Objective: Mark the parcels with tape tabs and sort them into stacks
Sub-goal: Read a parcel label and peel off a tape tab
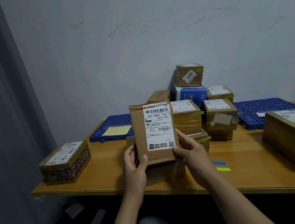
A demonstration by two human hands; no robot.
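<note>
Brown parcel (140, 132), white label (159, 127) facing forward: held upright above the wooden table (110, 176), gripped at its lower corners by the left hand (134, 165) and right hand (190, 149), thumbs in front, fingers curled behind. Stacked parcels (219, 117) are piled just behind. A blue tape tab (218, 163) and a green tape tab (223, 169) are laid on the table, right.

Between our fingers (183, 138), a parcel (154, 132); behind them, a stack of boxes (219, 117); left of them, one box (65, 162); right of them, tape tabs (223, 169) on the table (102, 164).
</note>
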